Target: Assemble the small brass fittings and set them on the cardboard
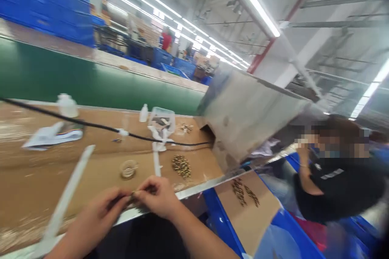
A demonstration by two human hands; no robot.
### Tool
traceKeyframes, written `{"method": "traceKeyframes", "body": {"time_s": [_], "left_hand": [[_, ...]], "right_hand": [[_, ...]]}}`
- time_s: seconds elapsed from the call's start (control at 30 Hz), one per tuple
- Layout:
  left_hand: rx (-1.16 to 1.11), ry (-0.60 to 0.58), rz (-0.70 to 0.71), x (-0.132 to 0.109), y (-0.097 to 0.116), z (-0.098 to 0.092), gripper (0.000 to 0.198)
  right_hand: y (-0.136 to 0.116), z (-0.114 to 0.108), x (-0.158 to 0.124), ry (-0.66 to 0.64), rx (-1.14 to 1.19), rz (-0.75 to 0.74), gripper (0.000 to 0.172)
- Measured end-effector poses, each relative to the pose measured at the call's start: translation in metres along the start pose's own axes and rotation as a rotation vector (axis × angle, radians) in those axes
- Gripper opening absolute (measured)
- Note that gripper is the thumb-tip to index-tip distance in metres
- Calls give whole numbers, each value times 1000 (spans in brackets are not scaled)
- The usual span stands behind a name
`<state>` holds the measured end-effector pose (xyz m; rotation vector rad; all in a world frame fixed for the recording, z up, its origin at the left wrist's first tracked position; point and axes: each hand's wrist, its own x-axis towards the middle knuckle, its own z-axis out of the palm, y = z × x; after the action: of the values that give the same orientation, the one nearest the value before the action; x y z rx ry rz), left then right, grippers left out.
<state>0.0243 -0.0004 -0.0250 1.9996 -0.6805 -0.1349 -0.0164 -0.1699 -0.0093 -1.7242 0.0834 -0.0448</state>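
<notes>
At the table's front edge, my left hand (105, 210) and my right hand (159, 196) meet, their fingertips pinched together around something small. What they hold is too small and blurred to name. Just beyond them on the brown tabletop (106, 170) sits a small round dish (129, 169). To the right of the dish lies a pile of small brass-coloured parts (181, 166). Farther back stand a clear plastic container (162, 119) with items inside and a small white bottle (144, 113).
A black cable (100, 127) crosses the table. A large metal box (252, 113) stands at the right. Beyond the table runs a green conveyor belt (100, 81). Cardboard with parts (249, 218) rests over a blue bin (223, 218). A person in black (340, 186) is at the right.
</notes>
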Motion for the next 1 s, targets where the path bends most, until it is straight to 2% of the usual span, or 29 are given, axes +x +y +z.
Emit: {"method": "traceKeyframes", "body": {"time_s": [0.07, 0.27, 0.8, 0.9, 0.97, 1.0], "left_hand": [[-12, -57, -30, -4, 3, -7, 29], [-51, -35, -49, -6, 22, -10, 21], [-96, -38, -87, -8, 18, -8, 19], [-73, -29, -106, -14, 20, -4, 18], [-41, -15, -121, -16, 20, -1, 13], [-25, -8, -126, -15, 20, -1, 7]], "right_hand": [[-2, 0, -2, -40, 20, -9, 29], [1, 0, -5, -100, 39, 4, 27], [-6, -5, -9, -100, 2, 28, 31], [-1, 7, -15, -92, -57, 3, 34], [7, 26, -12, 111, -103, -75, 41], [11, 39, -8, 97, -92, -102, 38]]}}
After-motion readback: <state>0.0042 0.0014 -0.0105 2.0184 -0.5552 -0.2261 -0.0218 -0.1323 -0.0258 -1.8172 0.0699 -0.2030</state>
